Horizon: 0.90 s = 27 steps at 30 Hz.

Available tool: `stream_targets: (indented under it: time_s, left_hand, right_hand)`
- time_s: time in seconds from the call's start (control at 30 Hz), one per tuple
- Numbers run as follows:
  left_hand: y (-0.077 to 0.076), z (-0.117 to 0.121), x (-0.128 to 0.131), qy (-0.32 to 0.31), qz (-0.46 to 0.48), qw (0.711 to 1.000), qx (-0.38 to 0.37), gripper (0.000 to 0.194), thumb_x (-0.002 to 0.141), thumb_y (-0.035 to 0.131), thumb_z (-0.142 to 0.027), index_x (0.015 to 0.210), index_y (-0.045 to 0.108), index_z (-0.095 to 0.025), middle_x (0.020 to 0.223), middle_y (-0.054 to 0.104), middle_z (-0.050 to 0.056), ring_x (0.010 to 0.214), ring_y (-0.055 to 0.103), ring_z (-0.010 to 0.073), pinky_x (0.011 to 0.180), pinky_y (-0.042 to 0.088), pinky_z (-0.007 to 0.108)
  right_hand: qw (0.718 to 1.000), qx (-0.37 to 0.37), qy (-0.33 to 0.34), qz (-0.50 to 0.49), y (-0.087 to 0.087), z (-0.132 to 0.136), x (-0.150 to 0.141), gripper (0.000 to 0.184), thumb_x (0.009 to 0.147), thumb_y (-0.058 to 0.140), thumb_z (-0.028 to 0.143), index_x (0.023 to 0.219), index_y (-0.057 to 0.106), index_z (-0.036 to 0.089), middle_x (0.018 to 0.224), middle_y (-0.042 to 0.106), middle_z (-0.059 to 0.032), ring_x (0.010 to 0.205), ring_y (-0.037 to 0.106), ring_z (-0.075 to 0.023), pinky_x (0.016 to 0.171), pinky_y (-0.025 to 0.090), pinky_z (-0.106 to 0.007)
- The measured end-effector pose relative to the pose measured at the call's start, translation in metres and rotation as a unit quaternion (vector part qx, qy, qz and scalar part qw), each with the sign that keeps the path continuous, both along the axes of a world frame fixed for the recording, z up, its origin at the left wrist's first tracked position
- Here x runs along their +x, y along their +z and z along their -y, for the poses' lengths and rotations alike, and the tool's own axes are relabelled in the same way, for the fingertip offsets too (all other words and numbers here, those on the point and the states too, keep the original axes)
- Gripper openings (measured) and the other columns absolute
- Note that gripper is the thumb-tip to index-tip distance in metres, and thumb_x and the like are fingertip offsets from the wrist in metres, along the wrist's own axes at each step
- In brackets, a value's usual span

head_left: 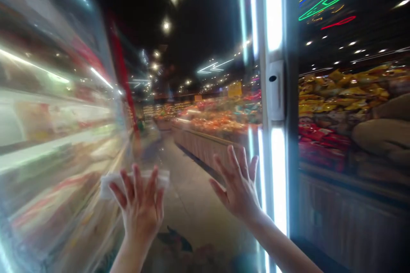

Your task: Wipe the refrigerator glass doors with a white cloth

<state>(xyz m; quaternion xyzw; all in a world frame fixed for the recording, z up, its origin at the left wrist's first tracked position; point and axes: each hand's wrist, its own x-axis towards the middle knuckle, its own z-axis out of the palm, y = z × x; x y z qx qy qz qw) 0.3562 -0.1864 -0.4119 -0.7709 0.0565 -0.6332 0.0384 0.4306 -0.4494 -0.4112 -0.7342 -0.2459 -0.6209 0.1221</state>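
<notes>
My left hand (141,204) is at the lower middle left, its fingers spread out over a folded white cloth or wipe (162,178). It holds the cloth under its fingers, seemingly flat against a clear glass pane (198,204). My right hand (238,183) is farther right with its fingers apart and nothing in it. Its palm faces away from me, at or close to the same pane; I cannot tell whether it touches. Just right of that hand runs an upright door frame with bright light strips (278,170) and a pale grey fitting (276,90).
Blurred lit shelves (64,153) with packed goods line the left. Beyond the pane, a floor aisle (173,170) runs beside a wood-sided display bin (205,147) heaped with goods. On the right lie yellow packets (339,89) and red packets (323,140).
</notes>
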Motion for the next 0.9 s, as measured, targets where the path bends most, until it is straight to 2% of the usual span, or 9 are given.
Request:
stream_targets:
  time_s: [0.07, 0.1, 0.27, 0.37, 0.47, 0.53, 0.6, 0.7, 0.9]
  left_hand:
    - [0.026, 0.006, 0.006, 0.007, 0.02, 1.0, -0.015, 0.079, 0.098, 0.059, -0.028, 0.165, 0.019, -0.035, 0.178, -0.002, 0.006, 0.163, -0.011, 0.036, 0.127, -0.003, 0.073]
    - [0.029, 0.008, 0.007, 0.01, 0.022, 1.0, -0.016, 0.079, 0.098, 0.06, -0.028, 0.165, 0.02, -0.034, 0.178, -0.002, 0.007, 0.163, -0.011, 0.036, 0.128, -0.004, 0.073]
    - [-0.015, 0.007, -0.001, -0.015, -0.012, 0.999, 0.042, 0.08, 0.096, 0.063, -0.034, 0.165, 0.022, -0.033, 0.178, 0.003, 0.008, 0.164, -0.003, 0.0359, 0.131, -0.005, 0.063]
    - [-0.009, -0.003, -0.003, -0.008, -0.012, 0.999, 0.037, 0.084, 0.094, 0.065, -0.043, 0.165, 0.022, -0.033, 0.178, 0.002, 0.008, 0.164, -0.005, 0.0371, 0.131, -0.005, 0.065]
    - [0.012, -0.011, -0.003, 0.017, 0.006, 1.0, -0.006, 0.081, 0.096, 0.062, -0.029, 0.165, 0.021, -0.036, 0.178, -0.004, 0.006, 0.164, -0.011, 0.0336, 0.13, -0.007, 0.065]
    - [0.004, -0.013, -0.007, 0.012, -0.011, 1.0, -0.018, 0.081, 0.096, 0.06, -0.021, 0.165, 0.021, -0.037, 0.178, -0.005, 0.005, 0.164, -0.012, 0.0314, 0.131, -0.009, 0.062]
    - [-0.02, -0.018, -0.015, -0.005, -0.044, 0.999, -0.004, 0.082, 0.094, 0.06, -0.017, 0.164, 0.022, -0.038, 0.178, -0.004, 0.003, 0.164, -0.01, 0.0293, 0.132, -0.011, 0.057]
    - [-0.044, -0.042, -0.026, -0.009, -0.059, 0.998, -0.002, 0.084, 0.094, 0.058, -0.013, 0.163, 0.022, -0.043, 0.178, -0.002, -0.003, 0.165, -0.008, 0.0248, 0.133, -0.011, 0.052]
    - [-0.01, -0.114, -0.039, 0.039, -0.024, 0.993, -0.111, 0.074, 0.1, 0.049, -0.018, 0.165, 0.018, -0.038, 0.177, -0.012, 0.003, 0.161, -0.019, 0.0319, 0.128, -0.008, 0.071]
  right_hand:
    - [1.0, 0.016, 0.003, 0.002, 0.012, 0.002, 0.002, 0.081, 0.103, 0.057, 0.038, 0.169, 0.01, 0.033, 0.177, 0.002, -0.0067, 0.163, 0.004, -0.0403, 0.123, 0.013, -0.08]
    - [1.0, 0.017, 0.006, -0.001, 0.013, 0.002, 0.002, 0.08, 0.104, 0.056, 0.036, 0.169, 0.011, 0.032, 0.177, 0.003, -0.0069, 0.163, 0.004, -0.0402, 0.123, 0.013, -0.08]
    - [1.0, -0.004, 0.019, -0.014, -0.02, -0.005, -0.001, 0.078, 0.104, 0.054, 0.032, 0.169, 0.012, 0.029, 0.178, 0.004, -0.0065, 0.163, 0.004, -0.0396, 0.124, 0.013, -0.08]
    - [1.0, -0.007, 0.018, -0.018, -0.028, -0.009, -0.002, 0.079, 0.103, 0.056, 0.033, 0.169, 0.011, 0.031, 0.178, 0.003, -0.0059, 0.163, 0.002, -0.041, 0.123, 0.01, -0.081]
    - [0.999, 0.008, 0.02, -0.032, -0.029, -0.012, -0.006, 0.081, 0.103, 0.058, 0.033, 0.169, 0.01, 0.034, 0.178, 0.004, -0.0055, 0.163, 0.004, -0.0414, 0.123, 0.011, -0.081]
    - [0.999, 0.015, 0.019, -0.045, -0.035, -0.015, -0.009, 0.082, 0.103, 0.058, 0.034, 0.169, 0.009, 0.034, 0.178, 0.005, -0.0058, 0.163, 0.006, -0.0412, 0.123, 0.013, -0.081]
    - [0.998, 0.012, 0.017, -0.055, -0.042, -0.018, -0.011, 0.082, 0.103, 0.057, 0.034, 0.169, 0.008, 0.034, 0.177, 0.005, -0.0069, 0.162, 0.006, -0.042, 0.122, 0.014, -0.082]
    - [0.999, 0.008, 0.013, -0.045, -0.043, -0.024, -0.009, 0.082, 0.103, 0.057, 0.036, 0.169, 0.009, 0.034, 0.177, 0.003, -0.006, 0.162, 0.003, -0.0437, 0.12, 0.016, -0.084]
    - [0.999, 0.031, 0.002, -0.033, -0.03, -0.045, -0.01, 0.084, 0.101, 0.059, 0.037, 0.169, 0.01, 0.037, 0.177, 0.007, -0.0047, 0.161, 0.006, -0.0465, 0.118, 0.025, -0.082]
